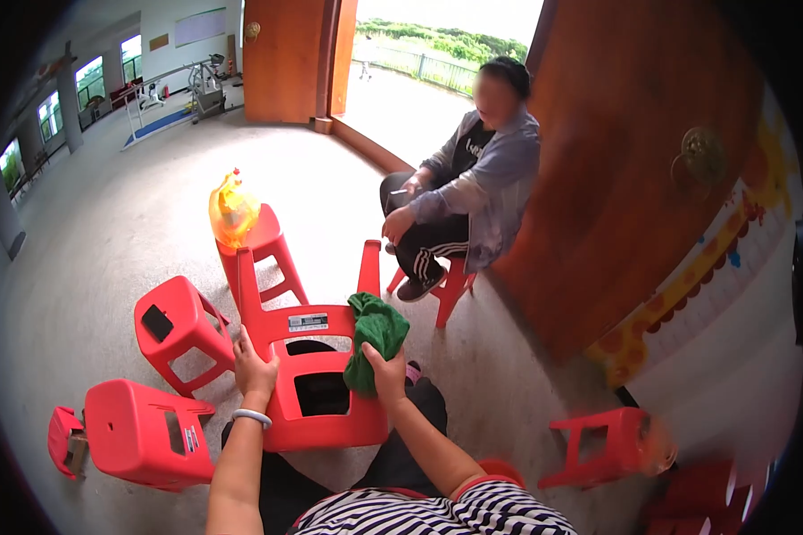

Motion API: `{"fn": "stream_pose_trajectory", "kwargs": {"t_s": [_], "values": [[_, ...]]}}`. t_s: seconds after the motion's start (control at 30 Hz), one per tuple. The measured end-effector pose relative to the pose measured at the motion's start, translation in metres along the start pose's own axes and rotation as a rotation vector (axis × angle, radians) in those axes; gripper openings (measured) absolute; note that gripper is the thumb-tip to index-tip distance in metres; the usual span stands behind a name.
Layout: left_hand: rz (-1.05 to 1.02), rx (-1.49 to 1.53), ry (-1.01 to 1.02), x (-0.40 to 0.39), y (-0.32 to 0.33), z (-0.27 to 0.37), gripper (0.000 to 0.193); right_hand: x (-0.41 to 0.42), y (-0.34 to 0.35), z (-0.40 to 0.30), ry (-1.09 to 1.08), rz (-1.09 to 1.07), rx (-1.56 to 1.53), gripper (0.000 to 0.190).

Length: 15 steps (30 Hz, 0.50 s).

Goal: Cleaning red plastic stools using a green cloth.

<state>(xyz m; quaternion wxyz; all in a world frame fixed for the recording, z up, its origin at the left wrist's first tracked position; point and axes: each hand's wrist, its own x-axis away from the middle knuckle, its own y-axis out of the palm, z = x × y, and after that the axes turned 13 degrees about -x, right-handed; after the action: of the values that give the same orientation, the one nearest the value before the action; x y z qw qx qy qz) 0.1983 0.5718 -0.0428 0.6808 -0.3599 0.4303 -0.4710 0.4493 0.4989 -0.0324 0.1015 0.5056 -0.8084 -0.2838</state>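
Note:
A red plastic stool (328, 428) lies tipped on my lap, its legs pointing away from me. My left hand (254, 368) grips the stool's left leg, and a pale bracelet circles that wrist. In my right hand (389, 374) is a bunched green cloth (378, 331), pressed against the stool's right leg. A white printed label (308, 322) is stuck on the crossbar between the legs. Dark trousers show through the openings of the frame. The fingers behind the cloth are partly hidden.
Left stand red stools, one carrying a dark phone-like slab (156, 323), another (124, 428) nearer me. A yellow plastic bag (234, 210) sits on a farther stool. A seated person (488, 167) is by the open doorway. Another red stool (595, 445) is at right.

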Motion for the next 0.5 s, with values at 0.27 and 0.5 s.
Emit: {"fn": "stream_pose_trajectory", "kwargs": {"t_s": [0.27, 0.5], "values": [[-0.036, 0.084, 0.045, -0.004, 0.006, 0.029, 0.106, 0.002, -0.004, -0.02, -0.121, 0.101, 0.135, 0.04], [-0.277, 1.234, -0.38, -0.053, 0.012, -0.064, 0.104, 0.012, 0.028, -0.002, -0.061, -0.01, 0.073, 0.041]]}}
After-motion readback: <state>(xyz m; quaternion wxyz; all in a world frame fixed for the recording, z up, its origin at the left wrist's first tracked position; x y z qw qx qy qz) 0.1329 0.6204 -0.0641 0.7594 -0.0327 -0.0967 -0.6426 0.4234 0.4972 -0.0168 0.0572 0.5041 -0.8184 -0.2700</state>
